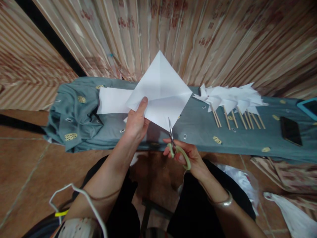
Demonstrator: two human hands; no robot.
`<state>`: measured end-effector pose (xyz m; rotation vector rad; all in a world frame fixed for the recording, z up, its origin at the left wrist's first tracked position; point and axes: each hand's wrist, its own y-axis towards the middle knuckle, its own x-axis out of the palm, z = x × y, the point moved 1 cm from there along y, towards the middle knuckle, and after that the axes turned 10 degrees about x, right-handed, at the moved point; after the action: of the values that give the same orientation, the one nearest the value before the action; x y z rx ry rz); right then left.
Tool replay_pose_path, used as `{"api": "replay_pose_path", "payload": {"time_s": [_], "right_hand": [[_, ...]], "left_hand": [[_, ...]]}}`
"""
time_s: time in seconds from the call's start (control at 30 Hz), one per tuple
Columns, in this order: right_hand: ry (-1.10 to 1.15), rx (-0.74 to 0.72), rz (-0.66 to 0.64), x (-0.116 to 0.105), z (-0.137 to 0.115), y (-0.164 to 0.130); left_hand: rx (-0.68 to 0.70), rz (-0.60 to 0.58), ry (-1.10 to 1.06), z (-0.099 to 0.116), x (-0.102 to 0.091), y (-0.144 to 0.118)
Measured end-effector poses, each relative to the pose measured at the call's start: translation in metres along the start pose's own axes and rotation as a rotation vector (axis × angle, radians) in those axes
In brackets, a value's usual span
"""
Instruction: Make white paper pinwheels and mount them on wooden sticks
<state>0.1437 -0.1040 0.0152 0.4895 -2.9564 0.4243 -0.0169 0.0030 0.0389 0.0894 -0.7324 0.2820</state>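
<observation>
The left hand [135, 123] pinches a creased paper [159, 89] square, held up at frame centre. The right hand [184, 155] grips scissors [173, 142], blades at the bottom corner (just starting a diagonal cut, I judge). Next: snip along the crease, stopping short of centre.

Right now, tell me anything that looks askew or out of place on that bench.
The teal cloth is bunched and rumpled at the left end, lying flat elsewhere. The paper pinwheels lie heaped and overlapping. Nothing looks torn or spilled.
</observation>
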Motion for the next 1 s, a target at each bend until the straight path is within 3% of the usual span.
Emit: {"api": "replay_pose_path", "payload": {"time_s": [1.0], "right_hand": [[0.037, 0.027, 0.071, 0.0001, 0.0024, 0.0020]], "left_hand": [[0.015, 0.030, 0.013, 0.0006, 0.0037, -0.0029]]}}
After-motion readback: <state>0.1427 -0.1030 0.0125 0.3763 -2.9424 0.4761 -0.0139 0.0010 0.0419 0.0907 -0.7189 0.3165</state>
